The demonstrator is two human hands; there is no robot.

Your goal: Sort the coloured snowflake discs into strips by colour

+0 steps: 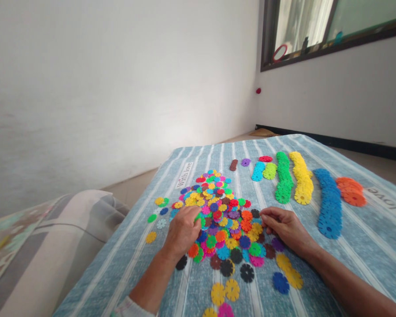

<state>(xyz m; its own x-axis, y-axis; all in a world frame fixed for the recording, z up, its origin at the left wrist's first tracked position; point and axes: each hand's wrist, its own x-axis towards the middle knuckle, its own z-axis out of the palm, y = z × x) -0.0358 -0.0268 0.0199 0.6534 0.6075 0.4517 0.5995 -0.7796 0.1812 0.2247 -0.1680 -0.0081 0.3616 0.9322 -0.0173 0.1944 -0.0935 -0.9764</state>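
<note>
A heap of colourful notched plastic discs (222, 211) lies on the striped cloth. My left hand (184, 229) is at the heap's left side, its fingers closed on a green notched disc (197, 216) that shows only in part. On the right edge of the heap, my right hand (282, 223) has thumb and fingers pinched together; whatever is between them is hidden. A black disc (255, 213) lies just left of those fingertips. Overlapping rows by colour stretch beyond my right hand: green discs (284, 178), yellow discs (302, 178), blue discs (330, 204) and orange discs (351, 191).
Small groups of brown discs (233, 165), purple discs (246, 162), red discs (265, 159), light blue discs (258, 171) and lime discs (269, 171) lie at the back. Loose yellow discs (232, 289) are near the front. Grey-striped fabric (66, 246) bulges beside the table's left edge.
</note>
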